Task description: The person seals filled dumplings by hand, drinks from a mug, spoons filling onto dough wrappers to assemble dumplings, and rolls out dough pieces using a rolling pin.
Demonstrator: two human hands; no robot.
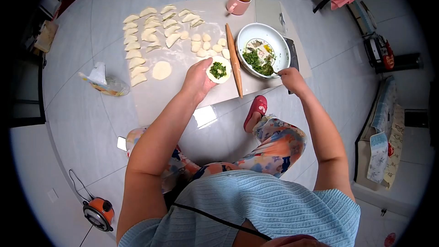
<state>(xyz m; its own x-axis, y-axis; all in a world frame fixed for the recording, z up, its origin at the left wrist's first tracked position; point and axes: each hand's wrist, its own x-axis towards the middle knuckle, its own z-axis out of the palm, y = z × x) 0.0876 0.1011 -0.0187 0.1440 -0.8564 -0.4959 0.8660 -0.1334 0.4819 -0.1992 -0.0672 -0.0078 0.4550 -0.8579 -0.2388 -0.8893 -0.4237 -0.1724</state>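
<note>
A round dumpling wrapper with chopped green filling heaped in its middle lies in my left hand, whose fingers curl around its edge. My right hand is closed on the handle of a spoon, which reaches into a large white bowl. Its tip sits in the green filling there, so the spoon's end is partly hidden. Between the hands a wooden rolling pin lies lengthwise on the board. One flat wrapper rests left of my left hand.
Rows of folded dumplings cover the table's left side. Several small dough pieces lie near the rolling pin. A pink mug stands at the far edge. An orange appliance is on the floor at lower left.
</note>
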